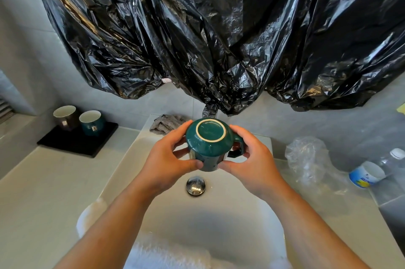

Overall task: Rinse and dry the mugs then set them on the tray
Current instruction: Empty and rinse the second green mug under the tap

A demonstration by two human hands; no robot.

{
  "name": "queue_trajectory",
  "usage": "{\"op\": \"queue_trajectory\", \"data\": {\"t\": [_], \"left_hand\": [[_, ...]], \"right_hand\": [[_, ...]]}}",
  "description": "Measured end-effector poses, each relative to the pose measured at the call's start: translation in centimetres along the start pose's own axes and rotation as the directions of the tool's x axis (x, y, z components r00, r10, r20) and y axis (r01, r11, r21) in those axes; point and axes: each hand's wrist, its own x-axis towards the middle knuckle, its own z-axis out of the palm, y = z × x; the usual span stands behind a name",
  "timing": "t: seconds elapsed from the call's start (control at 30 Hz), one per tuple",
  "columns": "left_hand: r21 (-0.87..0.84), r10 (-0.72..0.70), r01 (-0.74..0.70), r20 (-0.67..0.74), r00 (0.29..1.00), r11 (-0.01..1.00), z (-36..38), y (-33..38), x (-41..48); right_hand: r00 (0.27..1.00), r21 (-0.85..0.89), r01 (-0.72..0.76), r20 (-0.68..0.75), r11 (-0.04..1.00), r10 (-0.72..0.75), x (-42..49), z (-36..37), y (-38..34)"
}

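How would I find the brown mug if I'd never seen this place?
Left of the white sink, a black tray lies on the counter. Two upright mugs stand on it. The brown mug is the left one, beside a teal mug.

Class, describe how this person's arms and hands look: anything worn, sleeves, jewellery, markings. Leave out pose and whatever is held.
The left hand and right hand are bare: no gloves or rings show. Neither wrist carries a watch or bracelet. The left forearm and right forearm are uncovered down to the picture's bottom edge, so no sleeve is in view. No tattoos or markings show.
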Motion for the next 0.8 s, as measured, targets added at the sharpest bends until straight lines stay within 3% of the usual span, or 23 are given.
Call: {"op": "queue_trajectory", "data": {"t": [0.8], "left_hand": [[-0.009,0.014,-0.014,0.013,1.0,1.0,-0.4,0.1,-0.2]], "right_hand": [[1.0,0.033,-0.015,-0.003,0.999,0.015,-0.7,-0.1,-1.3]]}}
